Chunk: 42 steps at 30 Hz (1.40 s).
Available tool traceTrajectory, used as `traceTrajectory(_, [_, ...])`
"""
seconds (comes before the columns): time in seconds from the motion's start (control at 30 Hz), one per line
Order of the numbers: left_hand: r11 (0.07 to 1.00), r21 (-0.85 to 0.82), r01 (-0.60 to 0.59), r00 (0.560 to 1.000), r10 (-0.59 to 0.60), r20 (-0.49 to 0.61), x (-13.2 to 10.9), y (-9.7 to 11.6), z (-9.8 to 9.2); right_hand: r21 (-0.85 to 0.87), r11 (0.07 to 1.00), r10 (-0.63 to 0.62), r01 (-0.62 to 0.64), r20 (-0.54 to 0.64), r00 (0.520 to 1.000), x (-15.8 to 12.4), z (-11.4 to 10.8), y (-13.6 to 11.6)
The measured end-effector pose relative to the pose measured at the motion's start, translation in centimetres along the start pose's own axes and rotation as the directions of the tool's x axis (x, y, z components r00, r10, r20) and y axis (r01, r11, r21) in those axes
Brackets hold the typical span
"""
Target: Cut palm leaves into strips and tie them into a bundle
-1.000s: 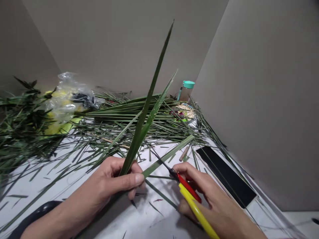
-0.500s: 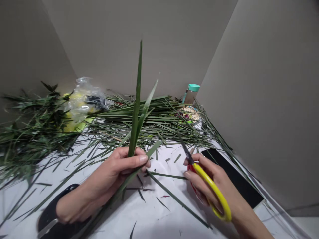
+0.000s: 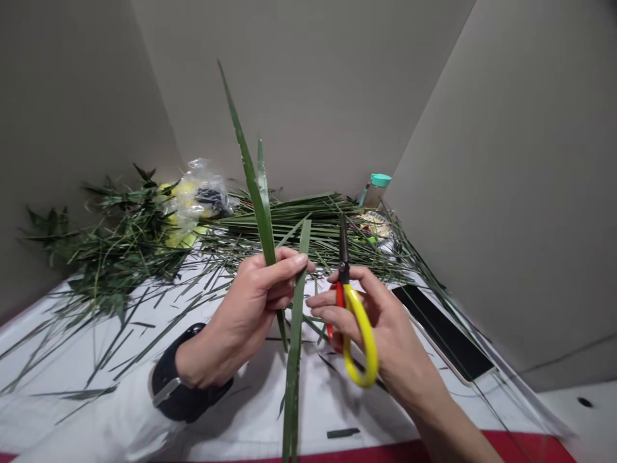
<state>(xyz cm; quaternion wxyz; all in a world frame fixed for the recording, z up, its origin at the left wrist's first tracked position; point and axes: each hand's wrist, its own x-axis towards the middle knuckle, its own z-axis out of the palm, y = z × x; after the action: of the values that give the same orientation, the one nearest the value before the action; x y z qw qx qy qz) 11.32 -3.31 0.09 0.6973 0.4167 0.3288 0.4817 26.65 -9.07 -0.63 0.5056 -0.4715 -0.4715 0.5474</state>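
Observation:
My left hand (image 3: 258,299) is closed around long green palm leaf strips (image 3: 250,177) that rise upright and lean left; another strip (image 3: 295,334) hangs down from the same grip toward me. A dark watch sits on that wrist. My right hand (image 3: 373,318) grips a pair of scissors (image 3: 351,308) with yellow and red handles, blades closed and pointing straight up, a few centimetres right of the leaf. Both hands hover above the white table (image 3: 96,360).
A pile of long green leaves (image 3: 299,222) lies across the back of the table, leafy twigs (image 3: 110,251) at left. A clear plastic bag (image 3: 195,196) with yellow contents, a teal-capped bottle (image 3: 376,190) and a black phone (image 3: 441,331) lie around. Grey walls enclose the table.
The left hand has lifted the leaf and swung it from leaning right to leaning left. The right hand has raised the scissors off the table and turned their blades upright.

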Motion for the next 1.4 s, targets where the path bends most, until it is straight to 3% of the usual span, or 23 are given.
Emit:
traceTrajectory(0.23, [0.991,0.054,-0.12,0.985,0.125,-0.119,-0.2,0.4,0.7,0.133,0.991,-0.003,0.0,0.018,1.0,1.0,2.9,1.5])
traceTrajectory(0.5, [0.966,0.112,-0.232,0.963,0.245,-0.114,0.8,1.2,0.7,0.147,0.989,-0.003,-0.004,0.048,0.999,1.7,2.7,1.9])
traceTrajectory(0.8, [0.954,0.293,-0.069,0.997,0.052,0.065,0.2,-0.8,-0.5,0.186,0.983,-0.019,0.013,0.03,0.999,2.9,0.5,2.2])
traceTrajectory(1.03, [0.942,0.333,-0.047,0.999,0.045,0.013,1.0,-1.7,-0.9,0.157,0.985,0.062,-0.07,0.054,0.997,3.0,0.2,2.7])
traceTrajectory(1.23, [0.956,0.286,0.067,0.992,-0.095,0.085,1.4,-2.8,-0.9,0.167,0.979,0.106,-0.12,0.091,0.99,3.5,0.0,3.7])
traceTrajectory(1.4, [0.956,0.278,0.091,0.989,-0.119,0.087,1.7,-1.9,-2.4,0.042,0.99,0.127,-0.135,0.148,0.981,3.3,-0.8,3.2])
